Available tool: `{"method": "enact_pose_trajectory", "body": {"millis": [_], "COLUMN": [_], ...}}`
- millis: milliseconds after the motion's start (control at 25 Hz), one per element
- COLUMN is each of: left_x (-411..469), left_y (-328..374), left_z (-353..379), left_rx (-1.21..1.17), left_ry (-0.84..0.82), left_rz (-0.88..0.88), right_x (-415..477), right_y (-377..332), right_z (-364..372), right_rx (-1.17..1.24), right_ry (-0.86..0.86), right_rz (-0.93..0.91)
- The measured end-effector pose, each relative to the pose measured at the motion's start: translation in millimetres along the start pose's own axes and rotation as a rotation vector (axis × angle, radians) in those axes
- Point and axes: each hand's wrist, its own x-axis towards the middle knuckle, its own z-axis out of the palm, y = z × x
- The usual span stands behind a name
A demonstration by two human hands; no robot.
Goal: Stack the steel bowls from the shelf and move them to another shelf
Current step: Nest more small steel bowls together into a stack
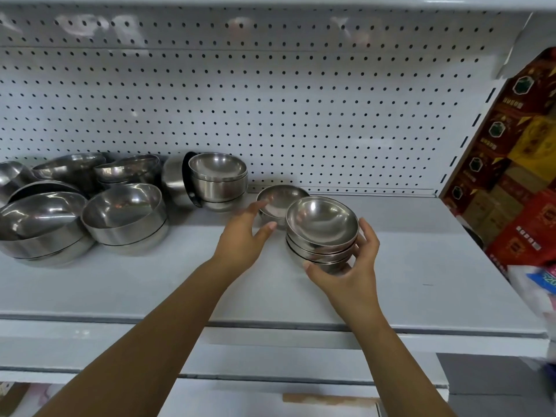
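My right hand point(349, 267) had its fingers curled round a stack of steel bowls point(322, 230) on the shelf point(415, 266). My left hand point(240, 239) held its fingers apart, gripping nothing, with 1 more bowl point(281, 200) just beyond their tips.

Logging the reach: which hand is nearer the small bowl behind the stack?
Left. The left hand is at the rim of the small bowl; the right hand holds the stack in front of it.
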Motion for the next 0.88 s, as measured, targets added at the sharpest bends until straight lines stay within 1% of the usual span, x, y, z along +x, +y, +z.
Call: {"method": "enact_pose_trajectory", "body": {"millis": [200, 480, 640, 800, 880], "left_x": [15, 19, 24, 22, 19], "left_y": [0, -1, 10, 31, 42], "left_z": [9, 7, -8, -30, -40], "left_rx": [0.001, -0.078, -0.174, -0.355, -0.412], "left_ry": [0.041, 0.140, 0.219, 0.320, 0.324], "left_rz": [0.019, -0.020, 0.000, 0.028, 0.060], "right_x": [0, 1, 3, 4, 4], "right_y": [0, 1, 0, 0, 2], "right_z": [0, -2, -1, -2, -2], "right_rx": [0.002, 0.001, 0.021, 0.024, 0.020], "right_ry": [0.003, 0.005, -0.010, -0.032, -0.040], "right_rz": [-0.011, -0.009, 0.012, 0.020, 0.024]}}
